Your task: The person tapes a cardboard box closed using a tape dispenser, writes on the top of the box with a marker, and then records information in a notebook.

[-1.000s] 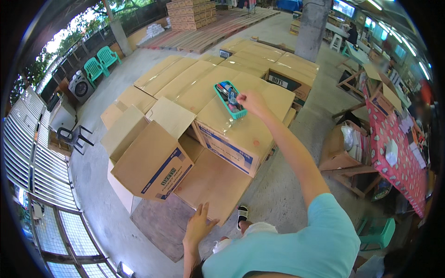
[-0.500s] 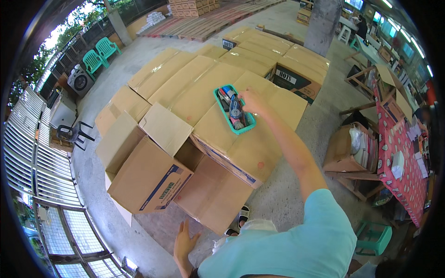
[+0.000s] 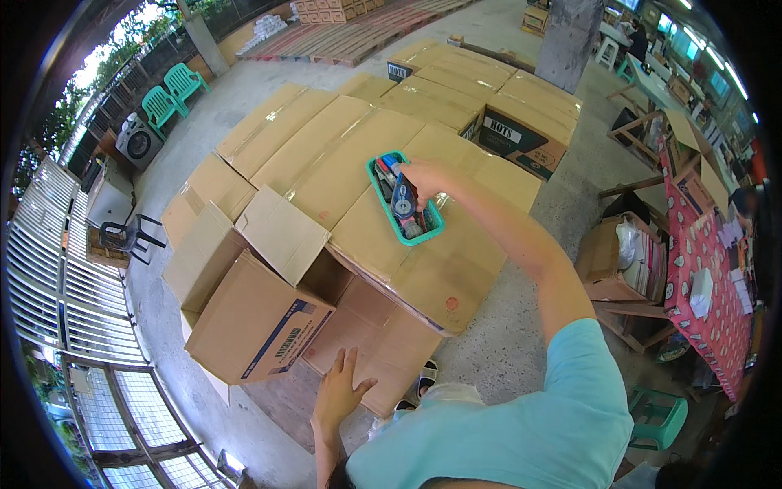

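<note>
A green plastic basket stands on top of a closed brown carton. Inside it lie a dark blue tool with a round part, a brush with pinkish bristles and other small items. My right hand reaches over the basket's right rim, its fingers curled down beside the blue tool; what they grip is partly hidden. Low in front, my left hand is open with fingers spread, over or near a cardboard flap. To its upper left is an open carton with raised flaps.
Several closed cartons stand together beyond. A concrete pillar rises behind them. At right are a table with a red patterned cloth and a green stool. Green chairs and a black chair stand at left.
My right hand has moved from the basket's right edge leftward and in over its contents. My left hand has risen toward the cardboard flap. The view has shifted slightly.
</note>
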Demonstrator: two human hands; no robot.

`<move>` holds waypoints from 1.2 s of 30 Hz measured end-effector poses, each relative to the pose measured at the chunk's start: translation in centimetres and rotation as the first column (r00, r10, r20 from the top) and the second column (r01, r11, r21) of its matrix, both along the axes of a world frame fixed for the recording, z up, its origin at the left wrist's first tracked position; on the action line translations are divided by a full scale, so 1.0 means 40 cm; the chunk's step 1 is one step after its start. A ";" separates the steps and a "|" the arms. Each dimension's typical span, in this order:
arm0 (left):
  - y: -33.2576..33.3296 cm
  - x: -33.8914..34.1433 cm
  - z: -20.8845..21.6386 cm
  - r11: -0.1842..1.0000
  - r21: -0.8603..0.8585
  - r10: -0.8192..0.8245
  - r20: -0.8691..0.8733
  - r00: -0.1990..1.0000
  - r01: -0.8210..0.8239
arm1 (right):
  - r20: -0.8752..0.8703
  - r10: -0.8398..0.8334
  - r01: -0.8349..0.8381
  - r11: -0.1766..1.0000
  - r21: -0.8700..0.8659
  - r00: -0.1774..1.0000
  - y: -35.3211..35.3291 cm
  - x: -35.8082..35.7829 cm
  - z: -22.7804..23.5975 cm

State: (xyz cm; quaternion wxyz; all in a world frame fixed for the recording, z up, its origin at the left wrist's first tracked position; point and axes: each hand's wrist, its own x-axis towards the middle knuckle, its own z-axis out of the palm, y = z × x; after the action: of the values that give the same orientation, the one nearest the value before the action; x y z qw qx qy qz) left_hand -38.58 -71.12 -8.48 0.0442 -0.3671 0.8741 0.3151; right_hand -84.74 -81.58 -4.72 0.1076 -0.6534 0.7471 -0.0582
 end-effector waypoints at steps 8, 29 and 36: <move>-0.066 -0.108 0.071 0.983 -0.134 -0.140 -0.084 0.987 0.128 | 0.207 -0.033 0.041 0.999 -0.034 0.978 -0.007 -0.059 0.005; -0.407 -0.660 0.028 0.944 -0.278 0.000 -0.534 0.845 -0.176 | 0.231 -0.025 0.063 0.985 -0.158 0.973 0.082 -0.009 -0.003; -0.382 -0.654 0.036 0.962 -0.231 0.015 -0.482 0.876 -0.144 | 0.808 0.258 0.589 0.573 -0.569 0.530 0.176 0.014 0.068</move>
State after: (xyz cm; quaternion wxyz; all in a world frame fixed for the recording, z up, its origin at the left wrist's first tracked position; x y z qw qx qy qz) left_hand -64.75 -86.40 -7.05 -0.2334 -0.3167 0.8758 0.2797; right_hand -84.19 -74.53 -2.01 0.1340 -0.4289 0.5560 -0.6992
